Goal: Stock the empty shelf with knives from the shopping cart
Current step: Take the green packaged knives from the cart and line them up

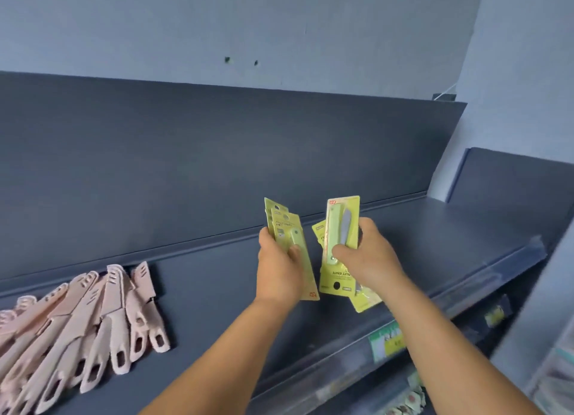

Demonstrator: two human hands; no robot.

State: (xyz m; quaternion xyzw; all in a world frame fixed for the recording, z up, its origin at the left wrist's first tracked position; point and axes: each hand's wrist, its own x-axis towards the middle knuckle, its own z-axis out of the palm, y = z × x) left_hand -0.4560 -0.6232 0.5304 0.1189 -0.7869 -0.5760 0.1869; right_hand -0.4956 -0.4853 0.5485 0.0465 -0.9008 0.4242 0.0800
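Both hands are held above the dark blue shelf (217,290), near its middle. My left hand (279,271) grips a small stack of green carded fruit knife packs (284,225), their card backs toward me. My right hand (369,256) grips another bunch of green fruit knife packs (341,225); the front one stands upright and shows a pale green handle and grey blade, and others fan out below the hand. A pile of pink sheathed knives (93,318) lies fanned out on the shelf at the left. The shopping cart is out of view.
The shelf's back panel (217,153) rises behind the hands. A clear price rail with green and yellow labels (388,341) runs along the shelf's front edge. A second dark shelf section (512,181) adjoins at the right. Blurred goods (407,399) show on a lower shelf.
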